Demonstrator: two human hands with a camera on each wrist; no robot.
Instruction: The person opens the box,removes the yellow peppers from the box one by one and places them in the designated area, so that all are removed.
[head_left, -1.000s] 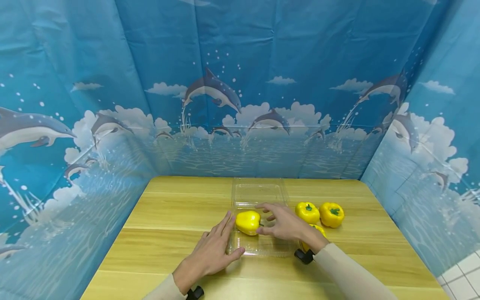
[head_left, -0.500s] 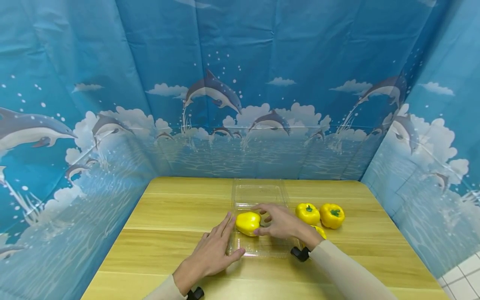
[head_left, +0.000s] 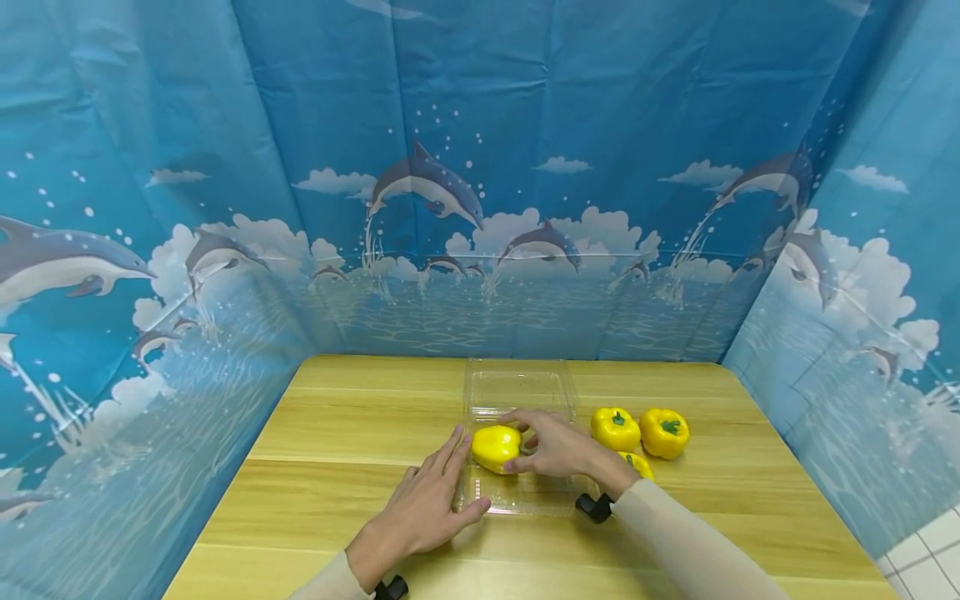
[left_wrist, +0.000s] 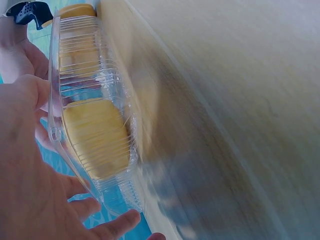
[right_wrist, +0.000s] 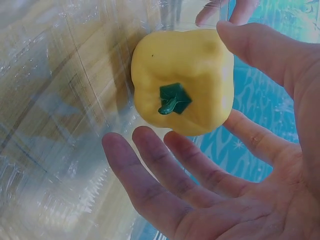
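Observation:
A yellow bell pepper (head_left: 493,448) lies on its side in the left part of a clear plastic clamshell box (head_left: 517,500). Its green stem (right_wrist: 172,98) points toward my right hand (head_left: 558,450). That hand spreads round the stem end; in the right wrist view the thumb is at one edge of the pepper, with the fingertips close to the opposite side. Whether those fingertips touch cannot be told. My left hand (head_left: 427,500) lies along the box's left side, fingers straight, fingertips at the ribbed wall (left_wrist: 115,185).
The box's lid (head_left: 517,387) lies folded back, away from me. Right of the box stand more yellow bell peppers: one nearer the box (head_left: 617,427), another farther right (head_left: 664,432), and one (head_left: 637,467) partly behind the right wrist. A dolphin-print curtain (head_left: 480,308) encloses the wooden table (head_left: 337,433).
My right hand has shifted slightly left, its thumb and fingers closer over the pepper's stem end. The left hand and the pepper stay practically in place.

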